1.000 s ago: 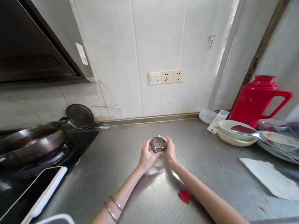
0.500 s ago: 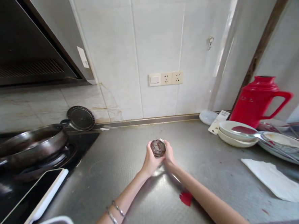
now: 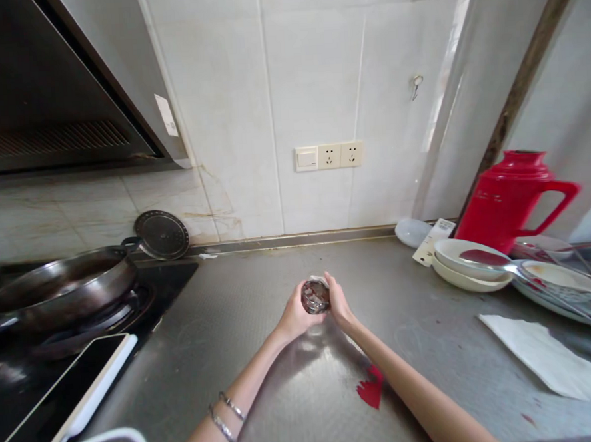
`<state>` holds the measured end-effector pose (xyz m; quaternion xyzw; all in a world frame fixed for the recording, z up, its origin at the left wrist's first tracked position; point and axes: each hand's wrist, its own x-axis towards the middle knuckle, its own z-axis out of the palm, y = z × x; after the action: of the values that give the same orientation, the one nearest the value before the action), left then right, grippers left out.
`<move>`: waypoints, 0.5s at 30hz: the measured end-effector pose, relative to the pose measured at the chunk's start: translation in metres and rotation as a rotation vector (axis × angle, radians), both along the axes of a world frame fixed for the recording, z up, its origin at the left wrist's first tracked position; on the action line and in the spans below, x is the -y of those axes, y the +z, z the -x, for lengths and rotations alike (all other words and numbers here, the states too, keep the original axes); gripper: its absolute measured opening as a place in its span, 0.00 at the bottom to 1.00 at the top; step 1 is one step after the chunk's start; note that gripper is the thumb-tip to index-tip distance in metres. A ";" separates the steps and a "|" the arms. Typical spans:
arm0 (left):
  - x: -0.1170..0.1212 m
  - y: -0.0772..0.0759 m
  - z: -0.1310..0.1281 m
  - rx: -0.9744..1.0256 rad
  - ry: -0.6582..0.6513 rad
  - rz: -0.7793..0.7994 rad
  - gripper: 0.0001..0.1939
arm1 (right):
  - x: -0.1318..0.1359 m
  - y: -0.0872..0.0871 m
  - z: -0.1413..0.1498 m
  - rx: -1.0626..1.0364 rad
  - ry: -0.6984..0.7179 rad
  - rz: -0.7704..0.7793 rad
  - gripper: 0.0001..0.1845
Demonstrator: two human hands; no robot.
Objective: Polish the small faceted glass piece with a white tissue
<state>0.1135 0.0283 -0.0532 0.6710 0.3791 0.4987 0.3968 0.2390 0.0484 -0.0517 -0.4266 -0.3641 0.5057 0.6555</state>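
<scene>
A small round glass jar (image 3: 315, 296), clear and dark reddish-brown seen end-on, is held over the middle of the steel counter. My left hand (image 3: 296, 314) is closed round its left side, thumb at the near edge. My right hand (image 3: 339, 302) presses its right side, fingers pointing away from me. A bit of whitish material (image 3: 320, 279) shows at the jar's far edge by the right fingers; what it is cannot be made out. Torn red scraps (image 3: 370, 388) lie on the counter beside my right forearm.
At left are a wok (image 3: 64, 288) on the hob and a phone-like white-edged device (image 3: 60, 395) with a white cable. On the right stand a red thermos (image 3: 504, 201), stacked bowls (image 3: 472, 280), plates with a ladle, and a white paper sheet (image 3: 547, 356).
The jar has turned slightly and shifted a little to the right, and my right hand's fingers have changed position on it. More of the red scraps shows beside my right forearm.
</scene>
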 end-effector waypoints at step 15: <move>0.000 -0.002 -0.001 0.104 0.243 -0.054 0.43 | 0.024 -0.001 0.036 -0.058 -0.044 -0.131 0.21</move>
<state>0.1149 0.0284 -0.0549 0.6039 0.4229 0.5872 0.3342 0.2032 0.0242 -0.0526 -0.3759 -0.3676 0.4785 0.7033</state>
